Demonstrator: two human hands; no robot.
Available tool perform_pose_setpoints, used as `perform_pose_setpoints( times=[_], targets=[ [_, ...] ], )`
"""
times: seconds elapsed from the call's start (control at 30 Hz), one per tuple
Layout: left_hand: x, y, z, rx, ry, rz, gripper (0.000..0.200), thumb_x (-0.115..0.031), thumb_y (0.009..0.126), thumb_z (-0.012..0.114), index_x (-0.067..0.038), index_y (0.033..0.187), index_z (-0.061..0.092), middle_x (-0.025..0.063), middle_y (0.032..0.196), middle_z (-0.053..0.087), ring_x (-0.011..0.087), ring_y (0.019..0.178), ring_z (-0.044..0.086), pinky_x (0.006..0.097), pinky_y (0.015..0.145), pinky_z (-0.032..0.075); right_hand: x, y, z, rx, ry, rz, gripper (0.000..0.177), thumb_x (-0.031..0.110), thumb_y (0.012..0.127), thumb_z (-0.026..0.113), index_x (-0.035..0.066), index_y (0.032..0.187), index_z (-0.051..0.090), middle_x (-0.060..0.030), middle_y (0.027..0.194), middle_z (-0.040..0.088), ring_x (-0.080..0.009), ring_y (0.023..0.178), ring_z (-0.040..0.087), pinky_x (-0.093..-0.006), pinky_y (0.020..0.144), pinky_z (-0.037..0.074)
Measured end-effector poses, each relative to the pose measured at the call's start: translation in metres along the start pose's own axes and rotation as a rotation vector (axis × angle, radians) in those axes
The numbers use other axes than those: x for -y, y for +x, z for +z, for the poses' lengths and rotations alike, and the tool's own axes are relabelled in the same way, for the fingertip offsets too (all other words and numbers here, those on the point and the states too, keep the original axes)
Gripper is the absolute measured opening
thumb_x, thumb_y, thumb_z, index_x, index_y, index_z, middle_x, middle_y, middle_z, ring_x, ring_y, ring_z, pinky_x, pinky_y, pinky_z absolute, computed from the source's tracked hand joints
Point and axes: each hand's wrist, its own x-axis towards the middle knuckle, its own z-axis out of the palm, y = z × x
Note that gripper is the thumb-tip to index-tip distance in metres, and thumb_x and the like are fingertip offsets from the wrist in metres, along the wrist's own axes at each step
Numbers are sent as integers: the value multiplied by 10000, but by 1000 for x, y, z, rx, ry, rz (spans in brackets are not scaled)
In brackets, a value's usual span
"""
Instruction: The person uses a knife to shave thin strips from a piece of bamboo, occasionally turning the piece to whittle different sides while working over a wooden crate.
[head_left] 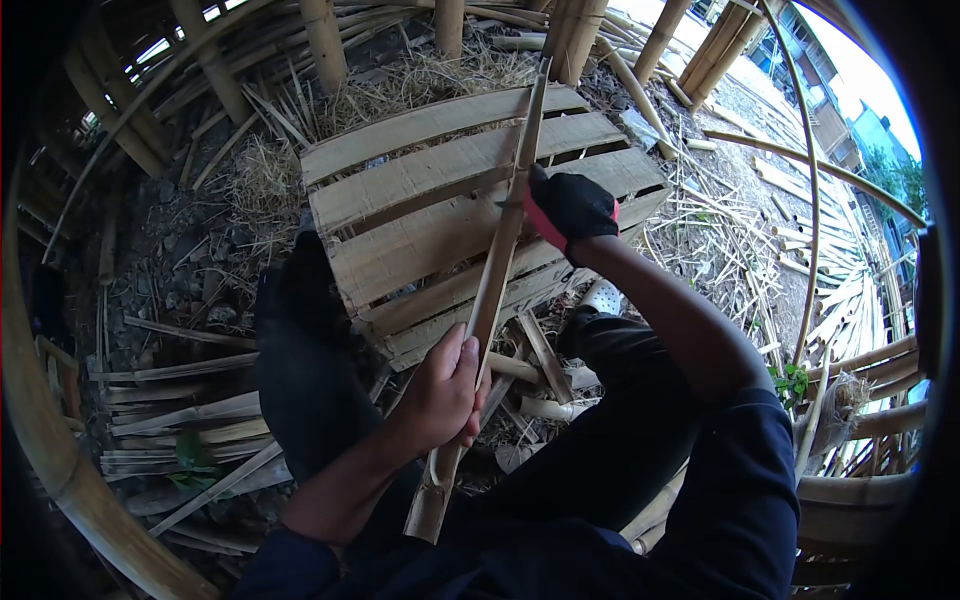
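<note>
A long split bamboo strip (495, 270) runs from near my lap up across a slatted wooden crate or stand (400, 240). My left hand (445, 390), bare, is closed around its lower half. Further up, my right hand (570, 210), in a black and red glove, is closed beside the strip. What looks like a short knife blade (508, 204) pokes out across the bamboo from the gloved fist; its handle is hidden in the glove. The strip's upper end extends past the crate's far edge.
Bamboo posts (325, 45) stand behind the crate. Cut bamboo pieces (190, 400) lie stacked at the left, and pale slivers (720, 250) litter the ground at the right. Dry shavings (270, 185) are heaped beside the crate. A curved bamboo pole (50, 450) frames the near left.
</note>
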Motion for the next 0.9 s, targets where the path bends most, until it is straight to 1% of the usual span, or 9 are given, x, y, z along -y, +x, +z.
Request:
perform_pose_setpoints(
  times=[0.1, 0.3, 0.4, 0.5, 0.53, 0.63, 0.73, 0.83, 0.9],
  targets=[
    [-2, -6, -3, 92, -31, 16, 269, -282, 1105, 256, -63, 1044, 399, -20, 599, 427, 47, 384, 436, 202, 339, 428, -35, 28, -12, 26, 5, 119, 578, 458, 1004, 304, 52, 983, 714, -228, 956, 707, -424, 917, 674, -497, 837, 506],
    [-9, -11, -7, 112, -99, -20, 280, -270, 1106, 258, -45, 1164, 414, -25, 601, 408, 46, 375, 409, 210, 328, 415, -22, 20, -21, 26, 15, 157, 614, 461, 1003, 281, 33, 983, 721, -235, 992, 705, -427, 971, 664, -485, 880, 490],
    [-5, -13, -15, 137, -176, -3, 275, -262, 1107, 258, -44, 1166, 416, -25, 601, 399, 47, 370, 395, 214, 325, 411, -20, 13, -8, -76, -2, 153, 727, 581, 1000, 272, 30, 920, 739, -224, 883, 711, -407, 896, 684, -470, 873, 502],
    [-1, -9, -18, 157, -196, 16, 267, -249, 1107, 254, -45, 1165, 415, -24, 600, 387, 48, 367, 384, 213, 323, 403, -18, 14, -25, 17, 15, 193, 670, 533, 1005, 268, 52, 968, 734, -224, 1004, 710, -409, 997, 669, -475, 891, 488],
    [-1, -8, -18, 162, -190, 23, 264, -245, 1106, 252, -45, 1166, 413, -24, 599, 383, 48, 367, 382, 212, 323, 400, -21, 18, -21, 21, 51, 222, 755, 623, 990, 254, 35, 965, 728, -243, 1010, 701, -414, 1023, 659, -479, 888, 482],
    [-12, -13, -18, 134, -197, 7, 254, -239, 1106, 252, -53, 1169, 413, -22, 601, 382, 46, 372, 383, 210, 322, 392, -21, 15, -29, 121, 202, 149, 738, 667, 974, 328, 61, 944, 749, -209, 894, 706, -359, 892, 684, -441, 814, 495],
    [-9, -9, -19, 148, -215, 28, 246, -235, 1105, 254, -60, 1167, 417, -23, 605, 384, 43, 377, 382, 205, 323, 386, -43, 22, -11, 275, 635, 33, 650, 668, 951, 456, 88, 980, 747, -90, 772, 626, -194, 704, 595, -338, 671, 473],
    [-7, -8, -17, 142, -181, 16, 251, -245, 1107, 255, -65, 1161, 422, -25, 607, 385, 40, 381, 384, 202, 327, 386, -34, 6, -32, 390, 1024, 183, 509, 548, 965, 571, 55, 1018, 682, 70, 651, 466, -50, 531, 378, -239, 496, 309],
    [-7, -6, -14, 155, -169, 3, 257, -255, 1108, 256, -66, 1160, 423, -27, 607, 384, 39, 382, 382, 200, 328, 387, -36, 6, -37, 528, 915, 151, 514, 548, 956, 589, 48, 1025, 682, 70, 659, 467, -48, 531, 376, -244, 486, 304]
  ],
)
